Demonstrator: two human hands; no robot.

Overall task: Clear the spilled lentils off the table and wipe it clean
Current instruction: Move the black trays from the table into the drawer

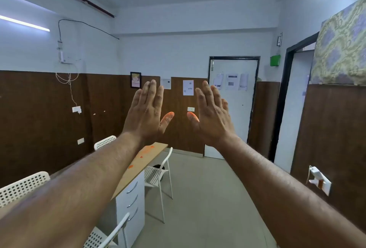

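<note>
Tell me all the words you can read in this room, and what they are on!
"KEEP": top word on the small framed poster on the wall; the words under it are too blurred to read.
Papers on the brown wall: print too small to read.
Papers on the white door: print too small to read.
The green box, the table and both hands, left and right, show no words.

Both bare forearms are stretched forward; the left hand (pixel 145 113) and right hand (pixel 213 116) are raised, fingers straight, nothing held
</note>
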